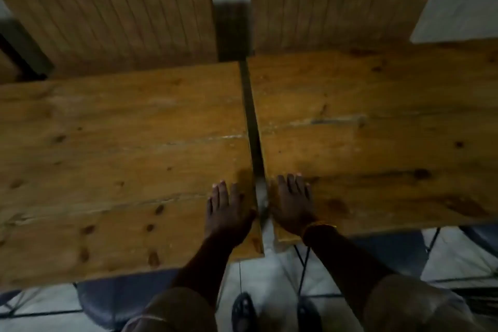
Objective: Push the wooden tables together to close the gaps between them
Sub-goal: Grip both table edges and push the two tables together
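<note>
Two near wooden tables lie side by side, the left table point(113, 164) and the right table point(377, 137), with a narrow dark gap point(254, 143) between them. My left hand point(225, 210) rests flat on the left table's inner near corner, thumb at the gap edge. Flat on the right table's inner near corner lies my right hand point(292, 199), with a band at its wrist. Two more wooden tables stand behind, the far left one point(113, 24) and the far right one point(336, 5), with a wider gap point(231, 32) between them.
Pale tiled floor point(269, 277) shows below the near edges. Dark metal table legs point(304, 264) run under the right table. A dark blue chair seat point(107, 302) sits under the left table. My dark shoes point(242, 310) stand on the floor.
</note>
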